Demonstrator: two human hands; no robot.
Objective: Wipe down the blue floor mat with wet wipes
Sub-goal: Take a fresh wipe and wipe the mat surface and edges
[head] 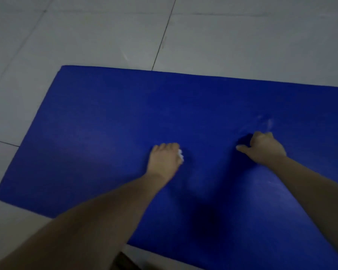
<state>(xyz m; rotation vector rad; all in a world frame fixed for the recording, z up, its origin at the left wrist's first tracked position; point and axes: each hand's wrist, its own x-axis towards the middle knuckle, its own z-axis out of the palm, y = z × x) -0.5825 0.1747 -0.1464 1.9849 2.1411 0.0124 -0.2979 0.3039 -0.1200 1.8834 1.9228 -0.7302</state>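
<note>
Blue rectangular floor mat (105, 117), flat on pale grey tiles (86, 36), beneath both hands. Left hand (164, 161) grips a crumpled white wet wipe (180, 154) against it; right hand (264, 150) has fingers curled, contents not discernible. Advised: firm overlapping strokes toward the whitish smear (268, 121) just beyond the right hand

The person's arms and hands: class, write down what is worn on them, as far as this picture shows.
Both forearms are bare to the frame edge, with no sleeves in view. The left hand and right hand wear no gloves. No watch, bracelet or ring shows, though the dim picture could hide a thin one.
</note>
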